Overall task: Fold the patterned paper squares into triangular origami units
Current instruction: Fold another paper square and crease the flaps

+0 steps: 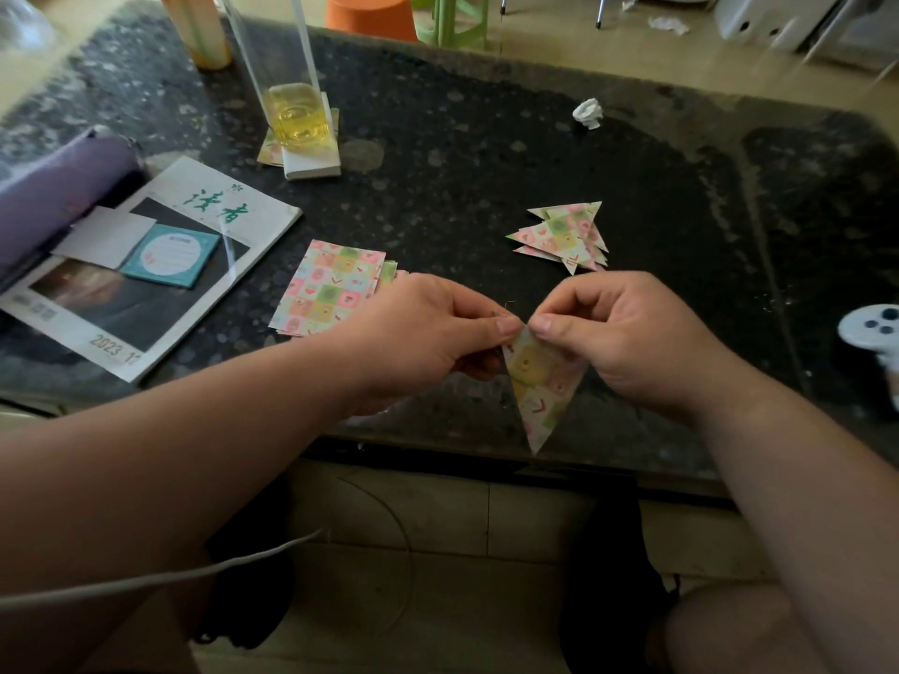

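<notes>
Two hands, left hand and right hand, pinching folded paper triangle hanging below

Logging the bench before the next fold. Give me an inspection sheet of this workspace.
Surface: dark speckled stone table, pale smears toward its right side.
Job's things: stack of unfolded patterned squares left of centre; pile of folded triangles beyond the hands; held triangle above the near edge, point down.
Clutter: magazine with teal notepad on it; purple pencil case; clear container of yellow liquid; crumpled paper ball; white game controller at the right edge.
Grippers: left hand and right hand both pinch the held triangle's top.
Cables: white cable, lower left, below the table.
Surroundings: orange stool and green stool beyond the table.
</notes>
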Motion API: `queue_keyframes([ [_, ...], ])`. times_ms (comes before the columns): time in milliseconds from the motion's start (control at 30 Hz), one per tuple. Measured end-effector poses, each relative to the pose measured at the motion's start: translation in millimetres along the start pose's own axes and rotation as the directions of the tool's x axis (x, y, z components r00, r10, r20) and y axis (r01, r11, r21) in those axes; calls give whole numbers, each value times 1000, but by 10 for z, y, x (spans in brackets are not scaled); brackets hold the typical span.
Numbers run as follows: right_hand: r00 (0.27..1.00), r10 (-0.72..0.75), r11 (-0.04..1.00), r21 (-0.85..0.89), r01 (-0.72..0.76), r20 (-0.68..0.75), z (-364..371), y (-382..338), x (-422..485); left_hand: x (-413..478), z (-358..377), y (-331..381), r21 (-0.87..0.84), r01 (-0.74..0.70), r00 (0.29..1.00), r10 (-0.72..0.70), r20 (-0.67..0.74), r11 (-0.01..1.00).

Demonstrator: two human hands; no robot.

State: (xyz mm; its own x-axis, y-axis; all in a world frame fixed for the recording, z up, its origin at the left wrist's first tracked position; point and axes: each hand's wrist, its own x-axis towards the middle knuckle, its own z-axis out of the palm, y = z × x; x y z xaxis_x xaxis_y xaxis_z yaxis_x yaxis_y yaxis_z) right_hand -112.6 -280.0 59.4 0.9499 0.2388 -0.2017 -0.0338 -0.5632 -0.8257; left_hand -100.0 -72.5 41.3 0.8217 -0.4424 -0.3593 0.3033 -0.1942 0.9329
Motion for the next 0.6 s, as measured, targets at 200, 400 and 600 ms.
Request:
queue_keyframes([
  [200, 999, -41, 999, -13, 41, -9, -17, -46, -47, 4, 9, 2, -67, 5, 1000, -6, -30, 998],
  [400, 996, -64, 993, -105, 57, -65, 46, -71, -49, 26, 14, 12, -169, 59, 996, -70, -61, 984],
  [600, 989, 57, 998, -22, -60, -134, 172, -91, -5, 28, 21, -8, -20, 10, 994, -12, -109, 1000],
])
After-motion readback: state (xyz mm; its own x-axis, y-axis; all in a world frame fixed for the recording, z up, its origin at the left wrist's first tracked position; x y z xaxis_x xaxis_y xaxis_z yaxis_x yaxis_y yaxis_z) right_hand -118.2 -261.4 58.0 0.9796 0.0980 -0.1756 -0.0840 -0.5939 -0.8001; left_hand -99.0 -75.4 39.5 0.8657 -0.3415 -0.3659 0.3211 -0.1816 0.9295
